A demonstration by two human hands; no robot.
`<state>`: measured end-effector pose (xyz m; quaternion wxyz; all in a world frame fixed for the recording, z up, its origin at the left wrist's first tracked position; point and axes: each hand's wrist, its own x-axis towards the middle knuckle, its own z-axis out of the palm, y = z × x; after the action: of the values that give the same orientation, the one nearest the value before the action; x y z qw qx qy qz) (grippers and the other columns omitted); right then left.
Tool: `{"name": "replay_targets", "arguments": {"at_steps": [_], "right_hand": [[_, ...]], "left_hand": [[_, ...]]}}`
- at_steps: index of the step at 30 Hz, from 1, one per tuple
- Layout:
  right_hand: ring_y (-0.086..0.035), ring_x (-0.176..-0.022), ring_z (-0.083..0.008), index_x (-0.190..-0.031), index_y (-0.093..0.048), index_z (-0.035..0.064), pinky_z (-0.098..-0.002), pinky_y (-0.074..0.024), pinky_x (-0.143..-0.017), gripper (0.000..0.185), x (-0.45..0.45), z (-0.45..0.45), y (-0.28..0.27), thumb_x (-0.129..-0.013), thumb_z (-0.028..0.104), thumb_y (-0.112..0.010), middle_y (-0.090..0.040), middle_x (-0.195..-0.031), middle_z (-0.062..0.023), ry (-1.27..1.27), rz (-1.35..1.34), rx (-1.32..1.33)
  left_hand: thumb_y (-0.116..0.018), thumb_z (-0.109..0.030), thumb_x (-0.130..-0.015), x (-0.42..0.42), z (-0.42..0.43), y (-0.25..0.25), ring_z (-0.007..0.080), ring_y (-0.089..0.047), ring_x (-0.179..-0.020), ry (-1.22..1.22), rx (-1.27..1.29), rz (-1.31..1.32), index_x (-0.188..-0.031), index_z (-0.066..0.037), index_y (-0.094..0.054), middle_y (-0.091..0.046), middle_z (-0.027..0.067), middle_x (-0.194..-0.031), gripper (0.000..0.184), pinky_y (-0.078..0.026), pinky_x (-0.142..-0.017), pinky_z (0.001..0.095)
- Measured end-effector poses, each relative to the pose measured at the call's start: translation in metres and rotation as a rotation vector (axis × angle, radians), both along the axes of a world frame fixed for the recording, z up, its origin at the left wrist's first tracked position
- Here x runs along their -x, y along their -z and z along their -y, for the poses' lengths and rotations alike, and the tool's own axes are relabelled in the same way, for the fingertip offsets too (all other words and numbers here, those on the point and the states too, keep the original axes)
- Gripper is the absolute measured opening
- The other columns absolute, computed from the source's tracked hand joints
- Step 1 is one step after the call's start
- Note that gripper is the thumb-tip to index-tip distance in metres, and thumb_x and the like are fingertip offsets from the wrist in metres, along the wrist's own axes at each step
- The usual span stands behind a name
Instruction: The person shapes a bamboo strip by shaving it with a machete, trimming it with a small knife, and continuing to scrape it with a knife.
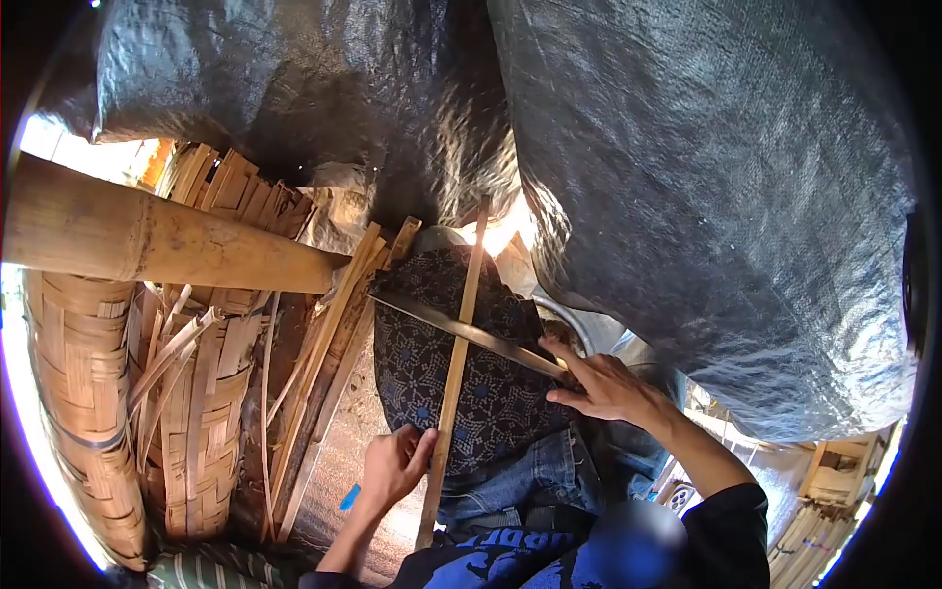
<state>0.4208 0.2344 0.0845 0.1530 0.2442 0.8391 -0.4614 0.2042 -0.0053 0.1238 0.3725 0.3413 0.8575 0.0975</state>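
A long pale bamboo strip runs up and down over a dark patterned cloth on my lap. My left hand is closed, thumb and fingers pressed together at the strip's left edge. Across the strip lies a long metal blade, its far end pointing left. At the blade's right end is my right hand, curled round the handle with the index finger and thumb stretched out. The handle is mostly hidden by the hand.
A thick bamboo pole juts in from the left above woven bamboo baskets. Split strips lean left of the cloth. Dark tarpaulin hangs ahead and right. A blue scrap lies on the ground.
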Motion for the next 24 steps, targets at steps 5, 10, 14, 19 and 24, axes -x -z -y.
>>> {"name": "replay_targets", "arguments": {"at_steps": [5,10,14,19,24], "right_hand": [[-0.059,-0.065,-0.0413,-0.128,-0.037,0.0014,-0.0472,-0.0481,-0.065,0.058,-0.001,0.014,0.032,-0.085,0.030,-0.064,-0.059,-0.076,-0.0253,0.043,-0.310,-0.116],[-0.060,-0.068,-0.0443,-0.115,-0.044,-0.0024,-0.0496,-0.0490,-0.064,0.053,0.022,0.025,0.023,-0.082,0.032,-0.067,-0.059,-0.076,-0.0276,0.115,-0.287,-0.227],[-0.061,-0.067,-0.0440,-0.106,-0.047,-0.0042,-0.0480,-0.0501,-0.059,0.049,0.037,0.028,0.008,-0.084,0.035,-0.066,-0.059,-0.072,-0.0280,0.196,-0.186,-0.241],[-0.060,-0.057,-0.0400,-0.099,-0.052,-0.0053,-0.0453,-0.0469,-0.052,0.042,0.031,0.019,-0.002,-0.089,0.035,-0.060,-0.056,-0.060,-0.0237,0.077,-0.272,-0.156],[-0.058,-0.050,-0.0354,-0.098,-0.055,-0.0056,-0.0446,-0.0437,-0.050,0.040,0.023,0.008,-0.009,-0.092,0.034,-0.057,-0.054,-0.053,-0.0188,-0.056,-0.247,0.106]], "left_hand": [[-0.063,-0.035,-0.086,-0.023,-0.018,-0.010,0.0310,-0.065,-0.058,-0.068,-0.269,-0.016,-0.070,0.001,-0.059,-0.064,0.0176,-0.066,0.040,-0.049,-0.052,0.0368],[-0.069,-0.027,-0.082,-0.024,-0.021,0.005,0.0218,-0.065,-0.057,-0.127,-0.218,-0.057,-0.074,0.002,-0.061,-0.065,0.0152,-0.064,0.032,-0.048,-0.053,0.0323],[-0.071,-0.025,-0.081,-0.020,-0.010,-0.007,0.0104,-0.050,-0.049,-0.169,-0.224,0.097,-0.069,0.000,-0.057,-0.057,0.0079,-0.053,0.031,-0.041,-0.047,0.0272],[-0.068,-0.018,-0.080,-0.022,-0.001,-0.024,0.0212,-0.052,-0.042,-0.130,-0.124,0.138,-0.079,0.000,-0.055,-0.055,0.0130,-0.052,0.022,-0.040,-0.044,0.0332],[-0.062,-0.017,-0.081,-0.031,-0.005,-0.013,0.0306,-0.054,-0.046,-0.069,-0.170,0.136,-0.090,-0.001,-0.055,-0.054,0.0150,-0.054,0.020,-0.041,-0.048,0.0389]]}}
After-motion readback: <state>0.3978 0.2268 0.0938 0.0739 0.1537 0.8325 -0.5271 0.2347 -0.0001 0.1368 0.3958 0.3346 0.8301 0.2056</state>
